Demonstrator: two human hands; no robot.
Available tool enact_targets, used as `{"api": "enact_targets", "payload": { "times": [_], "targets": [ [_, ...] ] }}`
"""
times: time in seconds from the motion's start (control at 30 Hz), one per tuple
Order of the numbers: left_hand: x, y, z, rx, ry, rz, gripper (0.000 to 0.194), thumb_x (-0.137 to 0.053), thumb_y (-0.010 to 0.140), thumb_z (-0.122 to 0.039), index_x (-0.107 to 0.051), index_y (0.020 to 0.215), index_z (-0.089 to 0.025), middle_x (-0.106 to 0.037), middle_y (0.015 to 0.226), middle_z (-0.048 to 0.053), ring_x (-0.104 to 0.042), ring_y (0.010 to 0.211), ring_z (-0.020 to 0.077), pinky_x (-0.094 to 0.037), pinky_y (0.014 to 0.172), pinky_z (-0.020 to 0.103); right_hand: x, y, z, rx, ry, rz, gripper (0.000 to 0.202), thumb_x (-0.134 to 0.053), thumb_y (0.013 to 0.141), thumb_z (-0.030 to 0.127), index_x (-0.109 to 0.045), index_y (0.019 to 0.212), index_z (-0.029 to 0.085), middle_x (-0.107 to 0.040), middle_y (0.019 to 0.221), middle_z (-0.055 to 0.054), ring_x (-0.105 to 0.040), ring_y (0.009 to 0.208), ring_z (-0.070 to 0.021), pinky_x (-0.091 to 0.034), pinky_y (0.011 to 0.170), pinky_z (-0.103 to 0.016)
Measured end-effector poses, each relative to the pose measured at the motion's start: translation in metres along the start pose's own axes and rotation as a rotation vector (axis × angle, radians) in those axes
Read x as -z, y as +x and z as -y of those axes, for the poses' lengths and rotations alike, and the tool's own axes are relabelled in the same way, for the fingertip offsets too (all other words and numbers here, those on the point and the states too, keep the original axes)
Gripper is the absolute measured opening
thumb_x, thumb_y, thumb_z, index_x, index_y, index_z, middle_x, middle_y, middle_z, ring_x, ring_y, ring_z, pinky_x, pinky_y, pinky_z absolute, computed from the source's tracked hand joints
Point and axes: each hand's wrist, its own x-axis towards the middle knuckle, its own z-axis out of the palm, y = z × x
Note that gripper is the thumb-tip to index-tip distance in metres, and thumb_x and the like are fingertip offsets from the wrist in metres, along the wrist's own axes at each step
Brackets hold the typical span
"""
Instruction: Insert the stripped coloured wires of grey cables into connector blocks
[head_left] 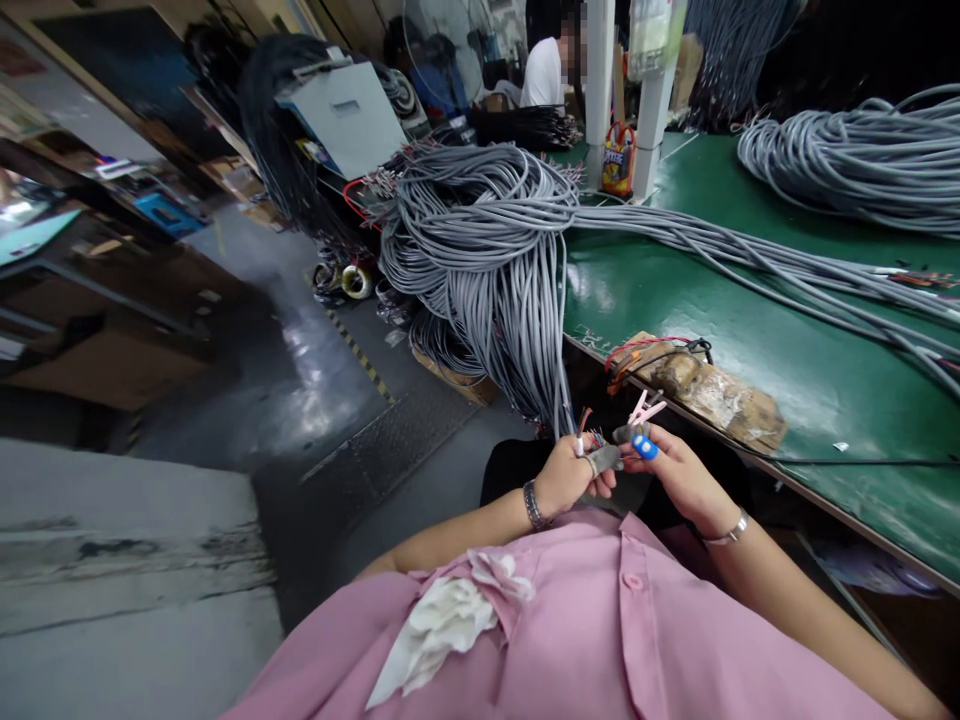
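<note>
Both hands are close together above my lap, beside the table edge. My left hand (576,472), with grey covering on its thumb, is closed on a cable end whose thin coloured wires (587,428) stick up past the fingers. My right hand (671,470) has a blue band round a finger and grey on a fingertip; a pink clip-like tool (645,408) shows its two arms above the fingers. A thin wire seems to run between the hands. The large bundle of grey cables (495,240) hangs over the table corner just beyond my left hand.
The green table (825,360) carries a taped wooden block (712,395) with red and black leads at its near edge. A coil of grey cable (862,160) lies at the back right, near a red-yellow packet (618,160). A person (545,72) sits in the background.
</note>
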Motion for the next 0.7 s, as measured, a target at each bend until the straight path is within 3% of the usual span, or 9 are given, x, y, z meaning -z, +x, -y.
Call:
{"api": "enact_targets", "payload": {
  "times": [0.13, 0.23, 0.47, 0.57, 0.7],
  "targets": [
    [-0.005, 0.002, 0.004, -0.029, -0.065, -0.068, 0.039, -0.062, 0.074, -0.051, -0.057, 0.063, -0.014, -0.062, 0.055, 0.004, -0.056, 0.042, 0.0103, -0.036, 0.037, 0.018, -0.012, -0.008, -0.009, -0.012, 0.092, -0.146, 0.021, -0.069, 0.079, 0.04, -0.063, 0.086, 0.02, -0.061, 0.071, -0.001, -0.052, 0.061, -0.0123, -0.046, 0.058, -0.026],
    [-0.005, 0.004, 0.003, -0.029, -0.111, -0.03, 0.041, -0.063, 0.074, -0.053, -0.06, 0.067, -0.013, -0.063, 0.056, 0.005, -0.058, 0.045, 0.0115, -0.04, 0.042, 0.02, -0.023, -0.01, -0.007, 0.064, 0.115, -0.185, 0.017, -0.069, 0.079, 0.037, -0.062, 0.078, 0.021, -0.06, 0.064, 0.0, -0.051, 0.057, -0.0127, -0.045, 0.054, -0.027],
    [0.012, -0.002, -0.008, 0.027, -0.002, 0.31, 0.039, -0.073, 0.066, -0.049, -0.065, 0.063, -0.011, -0.066, 0.059, 0.008, -0.061, 0.051, 0.0136, -0.049, 0.054, 0.024, -0.015, 0.001, 0.001, 0.029, -0.028, 0.05, 0.018, -0.068, 0.079, 0.037, -0.063, 0.079, 0.02, -0.064, 0.062, -0.001, -0.054, 0.055, -0.0141, -0.044, 0.054, -0.028],
    [0.013, -0.005, -0.004, 0.028, 0.01, 0.256, 0.039, -0.072, 0.068, -0.05, -0.065, 0.064, -0.011, -0.065, 0.058, 0.007, -0.06, 0.049, 0.0127, -0.048, 0.052, 0.023, -0.013, 0.008, -0.003, 0.012, -0.069, 0.05, 0.018, -0.07, 0.077, 0.035, -0.065, 0.078, 0.019, -0.064, 0.066, -0.001, -0.054, 0.058, -0.0138, -0.044, 0.056, -0.028],
    [0.01, -0.006, 0.002, -0.033, -0.076, 0.099, 0.041, -0.066, 0.073, -0.052, -0.064, 0.07, -0.011, -0.065, 0.06, 0.006, -0.061, 0.049, 0.0123, -0.046, 0.047, 0.021, -0.013, 0.01, -0.011, -0.053, 0.171, -0.053, 0.018, -0.068, 0.079, 0.035, -0.066, 0.08, 0.018, -0.06, 0.07, 0.0, -0.049, 0.058, -0.0105, -0.042, 0.057, -0.025]
  ]
}}
